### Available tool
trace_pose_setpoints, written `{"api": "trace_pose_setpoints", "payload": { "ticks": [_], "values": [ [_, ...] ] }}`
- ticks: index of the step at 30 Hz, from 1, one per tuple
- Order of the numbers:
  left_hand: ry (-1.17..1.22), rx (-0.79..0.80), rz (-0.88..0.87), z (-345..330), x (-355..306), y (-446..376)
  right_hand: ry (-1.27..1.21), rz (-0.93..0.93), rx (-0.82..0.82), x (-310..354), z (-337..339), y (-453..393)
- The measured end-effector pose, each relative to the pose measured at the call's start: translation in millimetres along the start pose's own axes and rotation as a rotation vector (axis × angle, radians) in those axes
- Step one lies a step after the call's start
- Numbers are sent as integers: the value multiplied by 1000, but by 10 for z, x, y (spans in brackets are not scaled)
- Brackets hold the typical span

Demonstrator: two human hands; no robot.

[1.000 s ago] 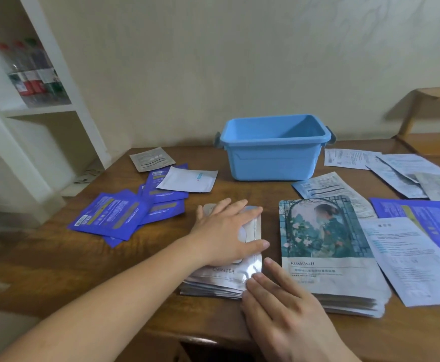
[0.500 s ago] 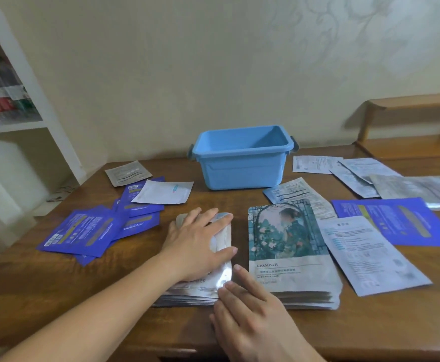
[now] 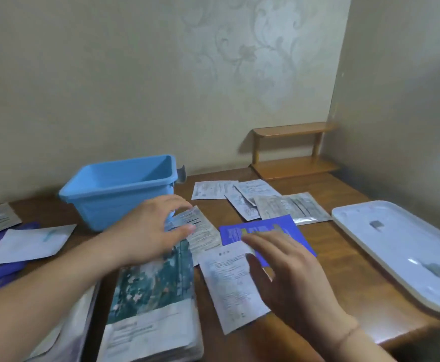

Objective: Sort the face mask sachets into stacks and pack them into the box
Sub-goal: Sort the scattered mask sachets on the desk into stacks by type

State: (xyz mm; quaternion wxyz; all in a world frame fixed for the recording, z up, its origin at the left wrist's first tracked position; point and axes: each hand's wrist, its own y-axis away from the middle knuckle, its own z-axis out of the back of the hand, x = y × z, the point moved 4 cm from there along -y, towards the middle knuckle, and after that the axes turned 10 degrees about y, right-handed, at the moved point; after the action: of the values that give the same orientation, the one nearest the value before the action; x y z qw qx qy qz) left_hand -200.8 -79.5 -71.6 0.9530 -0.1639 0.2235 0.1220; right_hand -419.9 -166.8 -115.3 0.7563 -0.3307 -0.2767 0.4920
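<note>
Sorting underway: left hand (image 3: 146, 231), fingers spread, reaches the printed white sachet (image 3: 200, 228); right hand (image 3: 289, 267), fingers loose and empty, hovers at three o'clock, pinch next.

Pale wallpaper (image 3: 239, 56) with a faint floral scroll fills twelve o'clock; a small wooden shelf (image 3: 293, 150) stands at one o'clock on the brown table (image 3: 344, 270).

Light-blue box (image 3: 114, 194), floral teal sachet stack (image 3: 153, 291), deep-blue sachet (image 3: 260, 228).
</note>
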Motion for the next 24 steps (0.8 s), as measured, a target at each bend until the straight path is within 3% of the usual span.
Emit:
{"api": "trace_pose_setpoints", "payload": {
  "ticks": [3, 6, 11, 13, 22, 24],
  "values": [
    [-58, 225, -10, -583, -355, -673, 280, -257, 456, -821, -156, -90],
    [10, 313, 105, -1147, -541, -1335, 189, -348, 633, -1207, -385, -17],
    [217, 125, 388, -1678, -433, -2010, 175, -327, 674, -1381, -619, 75],
    [179, 50, 430, -1761, -353, -2108, 191, -307, 674, -1403, -656, 108],
    [21, 149, 506, -1856, -225, -2218, 156, -341, 668, -1420, -724, 176],
    [100, 109, 531, -1815, -220, -2226, 148, -344, 654, -1425, -724, 180]
  ]
}}
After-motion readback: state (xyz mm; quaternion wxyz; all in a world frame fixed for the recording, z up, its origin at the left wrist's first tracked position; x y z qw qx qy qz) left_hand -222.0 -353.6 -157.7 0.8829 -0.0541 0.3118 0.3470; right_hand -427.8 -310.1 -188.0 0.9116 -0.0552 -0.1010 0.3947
